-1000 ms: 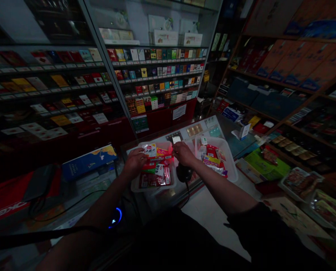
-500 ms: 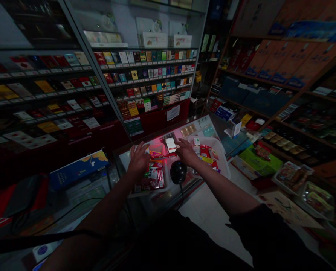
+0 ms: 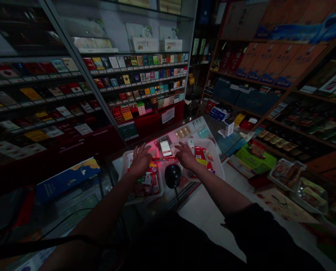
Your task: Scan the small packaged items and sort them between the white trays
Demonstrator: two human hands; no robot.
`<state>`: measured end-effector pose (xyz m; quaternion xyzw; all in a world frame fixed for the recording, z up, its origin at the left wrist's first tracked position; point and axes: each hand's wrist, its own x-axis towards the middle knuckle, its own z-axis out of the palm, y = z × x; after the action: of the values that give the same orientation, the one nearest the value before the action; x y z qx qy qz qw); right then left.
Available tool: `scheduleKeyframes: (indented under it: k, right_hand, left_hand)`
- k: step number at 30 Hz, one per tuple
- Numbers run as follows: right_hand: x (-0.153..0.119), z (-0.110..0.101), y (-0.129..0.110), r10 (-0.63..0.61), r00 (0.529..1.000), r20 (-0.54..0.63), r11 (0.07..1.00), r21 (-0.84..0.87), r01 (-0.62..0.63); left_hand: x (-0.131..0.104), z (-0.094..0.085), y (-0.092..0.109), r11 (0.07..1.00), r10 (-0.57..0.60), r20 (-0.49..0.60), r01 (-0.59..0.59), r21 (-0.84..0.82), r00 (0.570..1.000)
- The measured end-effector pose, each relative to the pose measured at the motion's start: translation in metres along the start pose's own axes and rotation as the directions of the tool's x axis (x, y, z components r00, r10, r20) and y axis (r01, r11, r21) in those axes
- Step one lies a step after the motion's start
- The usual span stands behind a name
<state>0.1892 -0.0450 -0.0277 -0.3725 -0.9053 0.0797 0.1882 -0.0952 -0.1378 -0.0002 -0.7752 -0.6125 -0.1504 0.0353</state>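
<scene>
My left hand [image 3: 141, 162] is over the left white plastic tub [image 3: 160, 188], its fingers spread and nothing visible in them. Snack packets [image 3: 147, 178] fill that tub. My right hand [image 3: 186, 156] is beside the right white tub [image 3: 221, 165], fingers apart, its fingertips close to a phone [image 3: 165, 148] with a lit screen. A thin red packet [image 3: 168, 159] lies across between both hands; whether the fingertips touch it I cannot tell. In front of it stands a black desktop scanner [image 3: 173, 175] with a cable, and red light falls around the left tub.
A glass counter [image 3: 189, 130] carries both tubs. Behind it rise shelves of cigarette packs [image 3: 145, 77]. A blue flat box [image 3: 67, 178] lies at left. Bottles, boxes and a green carton [image 3: 257, 156] fill the right side. A dark strap crosses the lower left.
The view has shifted a little, so the scene sits further left. My right hand's fingers have drawn back from the phone's edge. My left hand's fingers remain spread over the tub.
</scene>
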Motion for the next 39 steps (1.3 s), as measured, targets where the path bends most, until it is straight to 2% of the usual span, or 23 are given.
scheduleKeyframes:
  k: [8, 17, 24, 29, 39]
  right_hand:
    - [-0.009, 0.013, 0.009, 0.043, 0.999, 0.020, 0.999, -0.014, -0.043]
    - [-0.010, 0.034, 0.018, 0.033, 0.999, 0.022, 0.999, 0.012, -0.033]
    - [-0.010, 0.036, 0.016, 0.056, 0.995, 0.083, 0.998, 0.011, -0.057]
    - [-0.009, 0.038, 0.019, 0.052, 0.996, 0.075, 0.998, 0.028, -0.055]
    - [-0.013, 0.034, 0.016, 0.080, 0.994, 0.071, 0.996, 0.025, -0.082]
  left_hand:
    - [0.009, 0.016, 0.007, 0.996, 0.018, 0.019, -0.020, 0.090, 1.000]
    - [0.013, 0.024, 0.001, 0.991, 0.001, 0.067, -0.010, 0.130, 0.998]
    - [0.012, 0.025, 0.005, 0.989, -0.036, 0.087, 0.023, 0.148, 0.996]
    - [0.011, 0.027, 0.004, 0.993, -0.049, 0.091, 0.038, 0.115, 0.995]
    - [0.008, 0.033, 0.007, 0.985, -0.067, 0.105, 0.049, 0.166, 0.992]
